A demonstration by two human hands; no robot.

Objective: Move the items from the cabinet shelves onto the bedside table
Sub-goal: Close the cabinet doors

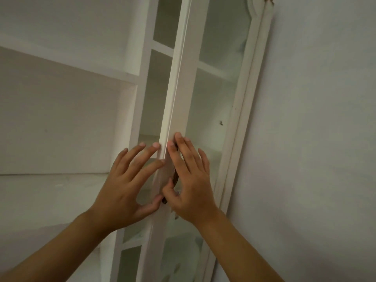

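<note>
A white cabinet (140, 82) fills the left and middle of the frame, its glass door (215, 94) swung partly open and seen nearly edge-on, running from the top centre down to the bottom centre. The door's white front edge (179, 82) faces the camera.

The left hand (126, 186) comes up from the lower left and lies against the left side of that edge with its fingers (142, 151) spread and almost straight; the fingertips touch the edge and the thumb reaches across to it lower down. It grips nothing.

The right hand (191, 184) comes up from the lower right on the other side of the edge. Its fingers are long and only slightly bent, resting over a dark door handle (174, 178), with the thumb tucked beside the handle's lower end. Whether it truly grips the handle cannot be told.

The shelves (67, 64) at upper left and those seen through the glass show only bare white boards; no items on them can be made out, and the bedside table is out of the frame.
</note>
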